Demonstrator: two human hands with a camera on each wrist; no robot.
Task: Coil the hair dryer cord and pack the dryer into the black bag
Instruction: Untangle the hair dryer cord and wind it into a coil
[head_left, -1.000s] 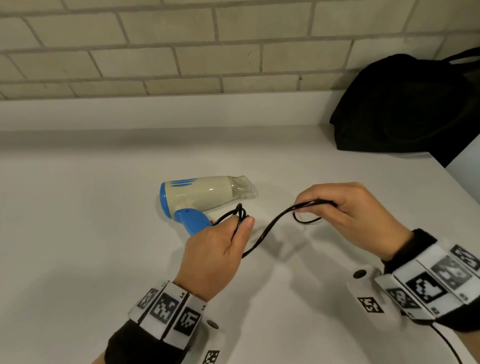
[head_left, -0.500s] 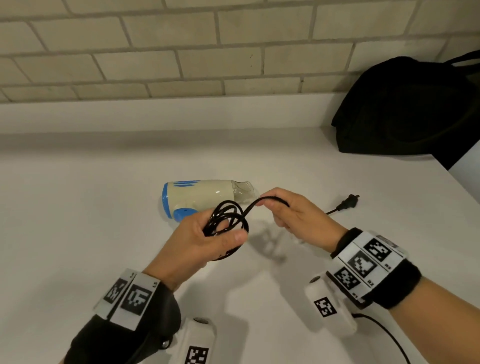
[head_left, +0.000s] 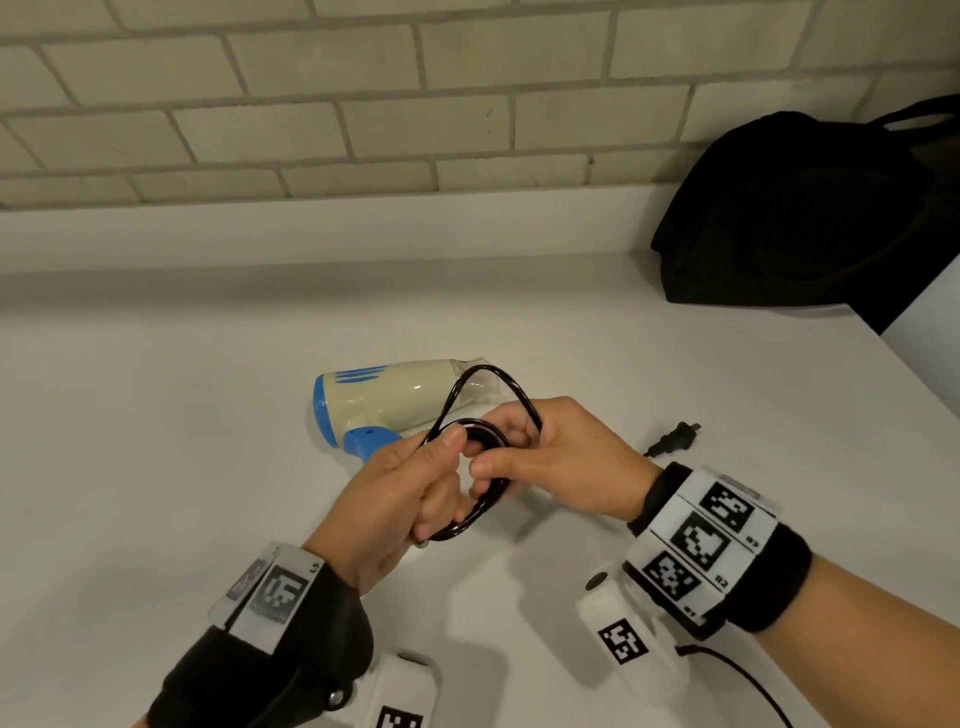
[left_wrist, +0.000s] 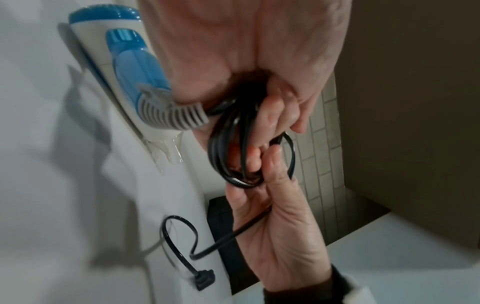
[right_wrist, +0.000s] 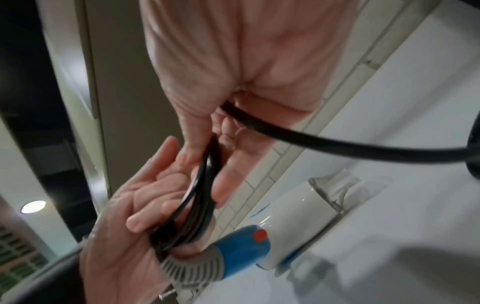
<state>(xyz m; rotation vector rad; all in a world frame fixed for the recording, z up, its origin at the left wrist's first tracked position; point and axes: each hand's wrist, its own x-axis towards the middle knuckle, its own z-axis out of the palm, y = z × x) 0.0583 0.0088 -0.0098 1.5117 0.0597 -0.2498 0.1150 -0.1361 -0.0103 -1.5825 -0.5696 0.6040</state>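
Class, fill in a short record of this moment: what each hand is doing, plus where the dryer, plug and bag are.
left hand: grips the coiled cord
right hand: grips a cord loop, laying it on the coil
hair dryer: lying on the white counter
plug: loose on the counter, not yet coiled
black bag: back right, against the wall

Beyond my grip I see a pale brick wall (head_left: 322, 104) with light mortar lines, running across the far side. A plain white ledge (head_left: 311, 228) sits at its foot, and the white tabletop (head_left: 156, 415) spreads beneath and around the grip. Off to the left, high up, a round ceiling lamp (right_wrist: 33, 206) glows.
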